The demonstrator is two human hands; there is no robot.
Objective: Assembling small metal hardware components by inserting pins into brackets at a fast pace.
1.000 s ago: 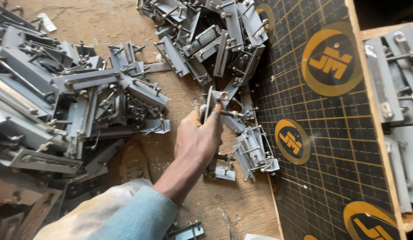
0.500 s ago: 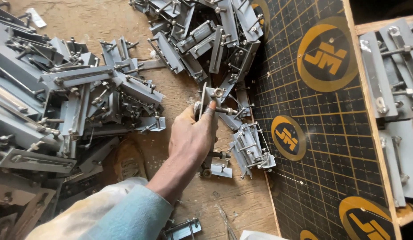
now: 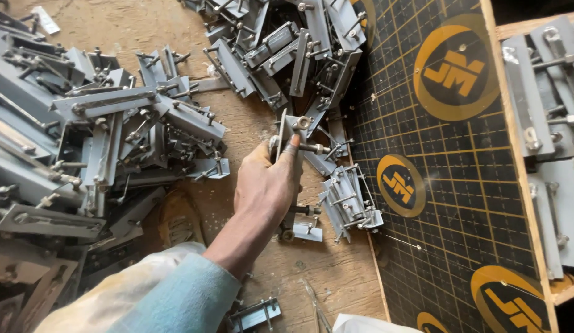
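Observation:
My left hand (image 3: 265,191) reaches out from a pale blue sleeve and is shut on a grey metal bracket (image 3: 293,126) with a bolt and nut, held upright above the wooden floor (image 3: 336,277). My thumb presses on the bracket's face. Just below the hand lies a small bracket (image 3: 302,228), and to its right a bundle of bolted brackets (image 3: 352,206). My right hand is out of sight.
A large heap of grey brackets (image 3: 102,142) fills the left, another heap (image 3: 287,49) lies at the top. A dark gridded board with round yellow emblems (image 3: 460,160) covers the right. More metal parts (image 3: 552,123) rest on wood at the far right. A loose bracket (image 3: 256,314) lies near my sleeve.
My left hand keeps its grip on the bracket and has shifted slightly left; the view has drifted a little over the piles.

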